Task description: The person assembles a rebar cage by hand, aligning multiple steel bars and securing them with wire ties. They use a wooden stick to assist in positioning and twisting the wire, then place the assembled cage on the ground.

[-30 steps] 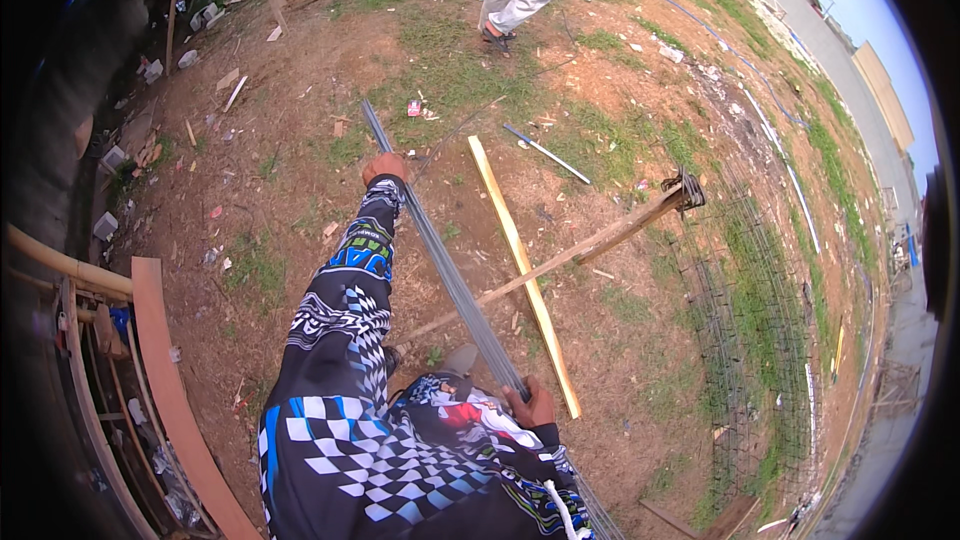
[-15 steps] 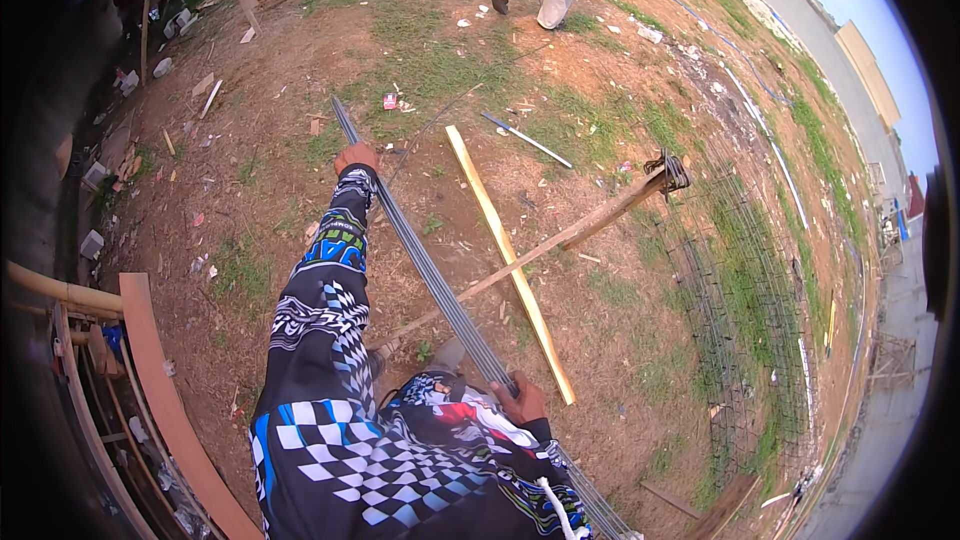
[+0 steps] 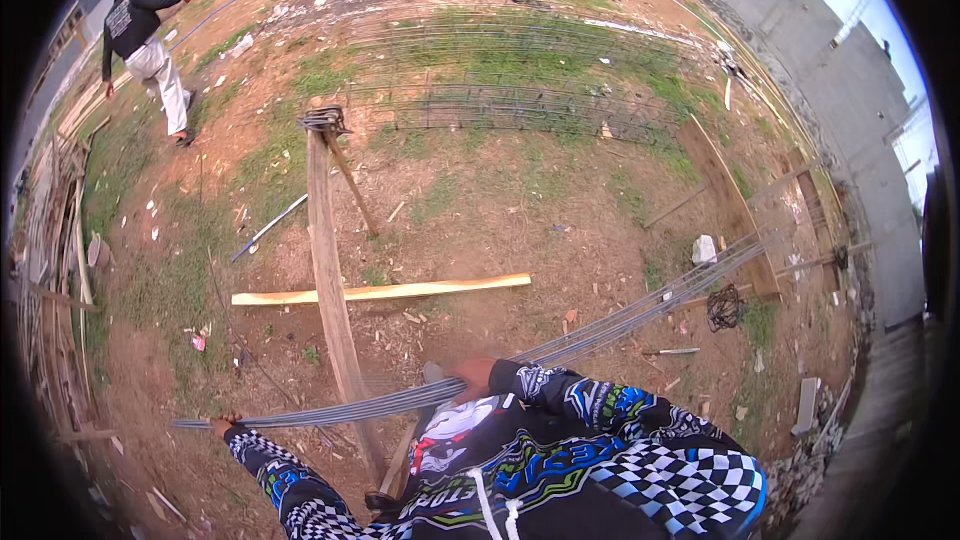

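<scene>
A long bundle of thin grey steel rods point(image 3: 370, 407) runs across in front of my body, from the lower left up to the right, with its far right part spread and slightly bent. My left hand point(image 3: 224, 424) is closed round it near its left end. Close to my waist, my right hand point(image 3: 474, 378) grips the same bundle, fingers partly hidden. Under the rods passes a wooden beam point(image 3: 328, 240), propped up, with dark bent metal pieces point(image 3: 326, 120) at its far end.
A pale yellow timber strip point(image 3: 440, 287) and a thin pipe point(image 3: 270, 227) lie on the ground. Wire-tied rebar cages point(image 3: 530, 105) stretch across the back. At right stand a wide plank point(image 3: 728, 205) and a tangled wire coil point(image 3: 725, 308). A person point(image 3: 145, 40) walks at the far left.
My view and body have turned right, and the rod bundle has swung from pointing ahead to lying crosswise. Both hands still hold it. The other person has walked on.
</scene>
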A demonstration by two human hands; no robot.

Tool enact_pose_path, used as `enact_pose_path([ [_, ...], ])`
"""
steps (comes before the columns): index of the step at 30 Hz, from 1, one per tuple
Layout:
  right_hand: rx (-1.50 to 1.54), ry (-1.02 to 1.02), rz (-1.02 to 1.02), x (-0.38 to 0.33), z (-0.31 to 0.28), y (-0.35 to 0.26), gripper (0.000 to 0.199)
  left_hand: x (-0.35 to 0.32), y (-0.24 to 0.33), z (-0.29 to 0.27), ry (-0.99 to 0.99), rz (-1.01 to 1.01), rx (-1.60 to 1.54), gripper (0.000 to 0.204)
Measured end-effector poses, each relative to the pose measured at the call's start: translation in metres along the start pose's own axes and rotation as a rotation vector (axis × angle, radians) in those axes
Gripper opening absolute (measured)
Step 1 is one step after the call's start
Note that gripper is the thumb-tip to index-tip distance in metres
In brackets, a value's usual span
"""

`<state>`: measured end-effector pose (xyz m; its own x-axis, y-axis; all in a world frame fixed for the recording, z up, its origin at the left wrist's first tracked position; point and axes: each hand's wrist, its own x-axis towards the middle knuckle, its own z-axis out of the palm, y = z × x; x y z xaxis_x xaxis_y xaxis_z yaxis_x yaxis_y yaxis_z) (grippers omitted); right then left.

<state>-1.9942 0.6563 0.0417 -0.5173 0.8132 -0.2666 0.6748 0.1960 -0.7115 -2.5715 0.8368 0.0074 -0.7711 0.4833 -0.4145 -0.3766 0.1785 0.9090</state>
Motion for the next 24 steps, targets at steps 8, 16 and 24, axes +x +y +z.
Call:
enact_pose_path([
  [8,-0.265,0.049,0.391,-0.116,-0.043,0.041,0.073,-0.066,-0.075,0.055,-0.095,0.262,0.489,0.041],
  [16,-0.358,0.349,0.443,-0.143,-0.014,0.094,0.017,-0.111,-0.051,0.109,-0.181,0.745,0.706,0.04],
  [24,-0.336,0.506,0.174,-0.171,-0.032,0.083,0.074,-0.554,-0.201,0.235,-1.847,0.758,1.009,0.051],
])
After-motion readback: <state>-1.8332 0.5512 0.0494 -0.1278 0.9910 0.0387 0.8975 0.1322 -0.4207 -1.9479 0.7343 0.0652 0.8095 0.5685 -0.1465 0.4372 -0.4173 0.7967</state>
